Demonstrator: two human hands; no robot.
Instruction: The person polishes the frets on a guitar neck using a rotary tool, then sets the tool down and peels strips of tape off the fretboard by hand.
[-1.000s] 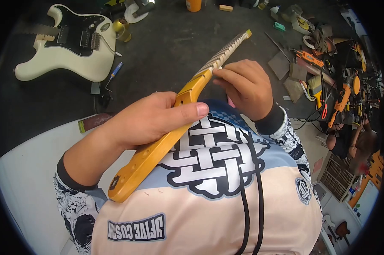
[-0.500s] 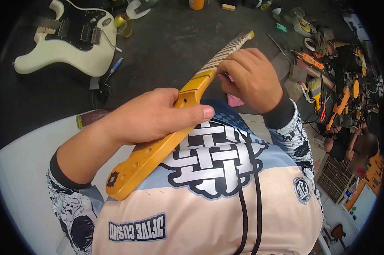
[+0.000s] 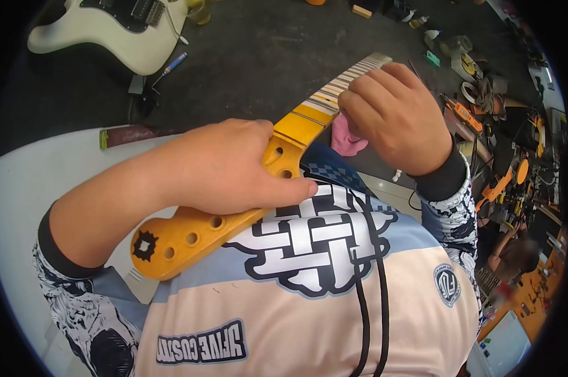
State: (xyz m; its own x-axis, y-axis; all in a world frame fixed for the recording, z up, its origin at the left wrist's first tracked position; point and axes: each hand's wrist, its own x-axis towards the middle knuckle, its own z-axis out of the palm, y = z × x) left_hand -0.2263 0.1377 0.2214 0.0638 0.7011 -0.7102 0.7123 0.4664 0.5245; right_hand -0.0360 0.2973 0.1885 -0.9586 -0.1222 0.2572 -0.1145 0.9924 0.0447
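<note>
Guitar neck (image 3: pixel 234 207) gripped by left hand (image 3: pixel 221 166); right hand (image 3: pixel 394 116) pinches frets

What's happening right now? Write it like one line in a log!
left hand: grips guitar neck at headstock | right hand: on the fretboard, by pink cloth | white guitar body: on floor

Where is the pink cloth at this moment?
In the head view, the pink cloth hangs under the right hand, right of the yellow guitar neck, just above the person's shirt.
</note>
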